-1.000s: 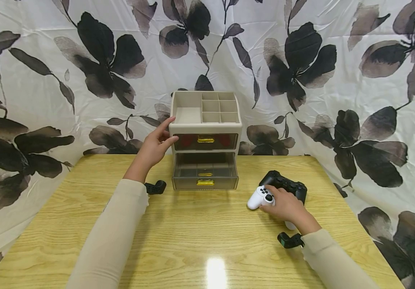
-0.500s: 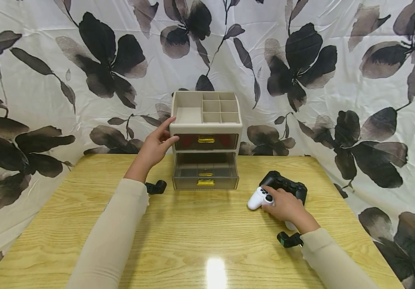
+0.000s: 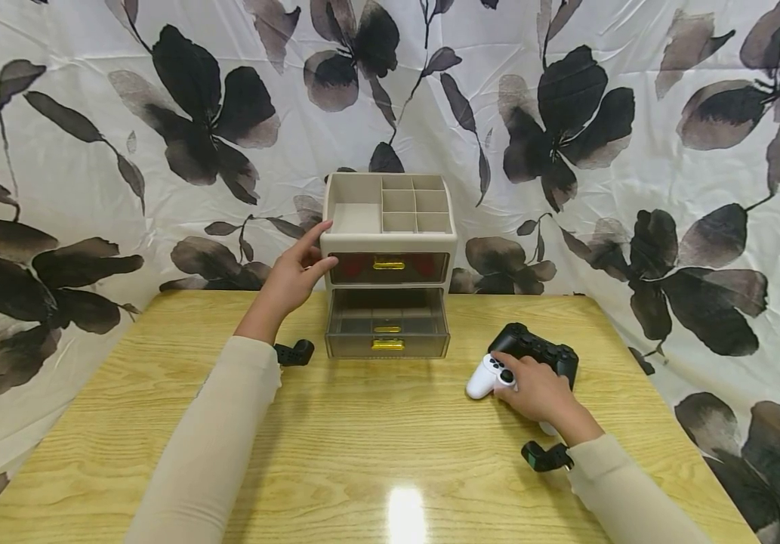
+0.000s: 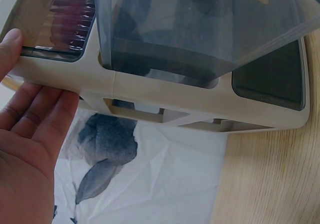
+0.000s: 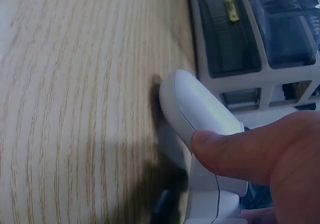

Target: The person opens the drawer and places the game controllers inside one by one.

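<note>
A cream desktop organizer with smoky drawers and gold handles stands at the back of the table. My left hand holds its left front edge, thumb at the front and fingers along the side, as the left wrist view shows. The middle drawer is pulled out; the top one, with something dark red inside, is pushed in. At the right, my right hand grips a white game controller, its thumb on the controller's edge in the right wrist view. A black game controller lies just behind it.
The organizer's top has one large compartment and several small ones. A floral cloth hangs behind and around the wooden table. Black wrist cameras stick out from both wrists.
The right hand's fingers have shifted slightly on the white game controller. The left hand keeps its hold on the organizer, and the drawers look the same.
</note>
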Demonstrator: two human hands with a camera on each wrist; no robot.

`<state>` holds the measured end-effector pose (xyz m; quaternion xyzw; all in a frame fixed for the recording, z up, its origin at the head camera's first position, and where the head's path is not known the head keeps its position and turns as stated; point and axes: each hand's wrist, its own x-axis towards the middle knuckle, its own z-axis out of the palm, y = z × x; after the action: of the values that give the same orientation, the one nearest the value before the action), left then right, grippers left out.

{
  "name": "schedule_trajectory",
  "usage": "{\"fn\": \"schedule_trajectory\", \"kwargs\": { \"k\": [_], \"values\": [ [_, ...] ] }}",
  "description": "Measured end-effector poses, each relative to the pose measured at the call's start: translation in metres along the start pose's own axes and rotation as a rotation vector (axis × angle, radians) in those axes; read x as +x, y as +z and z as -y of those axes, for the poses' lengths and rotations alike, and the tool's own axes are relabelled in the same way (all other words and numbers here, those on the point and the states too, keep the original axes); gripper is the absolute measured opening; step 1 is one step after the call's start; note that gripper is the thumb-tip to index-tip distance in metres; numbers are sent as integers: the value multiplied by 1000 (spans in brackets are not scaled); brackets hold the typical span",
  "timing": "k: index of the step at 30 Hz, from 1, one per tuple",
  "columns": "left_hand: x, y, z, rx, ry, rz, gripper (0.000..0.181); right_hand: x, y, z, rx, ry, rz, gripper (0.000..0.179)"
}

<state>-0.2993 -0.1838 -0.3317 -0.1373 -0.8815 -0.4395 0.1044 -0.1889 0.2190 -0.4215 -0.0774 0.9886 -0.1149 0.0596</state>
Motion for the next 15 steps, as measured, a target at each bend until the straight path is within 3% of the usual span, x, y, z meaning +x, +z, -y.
{"fn": "schedule_trajectory", "kwargs": {
  "k": [15],
  "values": [
    [-2, 0, -2, 1, -20, 8, 60, -5, -10, 5, -5, -47, -122, 66]
  ]
}}
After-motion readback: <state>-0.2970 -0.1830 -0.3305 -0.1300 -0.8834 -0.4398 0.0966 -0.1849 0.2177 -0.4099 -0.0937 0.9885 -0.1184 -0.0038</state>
